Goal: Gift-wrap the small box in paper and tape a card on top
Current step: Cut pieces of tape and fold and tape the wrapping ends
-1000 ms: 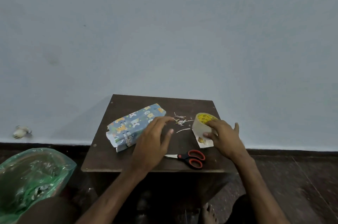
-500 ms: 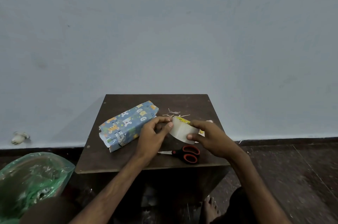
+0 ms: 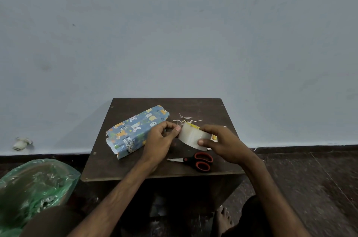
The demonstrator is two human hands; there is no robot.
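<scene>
Beside the wrapped box (image 3: 135, 131), both hands grip tape roll (image 3: 191, 137).

Glossy paper-wrapped box (image 3: 135, 131) on matt wooden table (image 3: 205, 107).

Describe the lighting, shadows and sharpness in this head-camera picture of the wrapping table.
Head view: dim, flat light, faint shadow on the wall left of the table; head view: wrapped box and tape roll reasonably sharp; head view: small glints on the green bag.
</scene>
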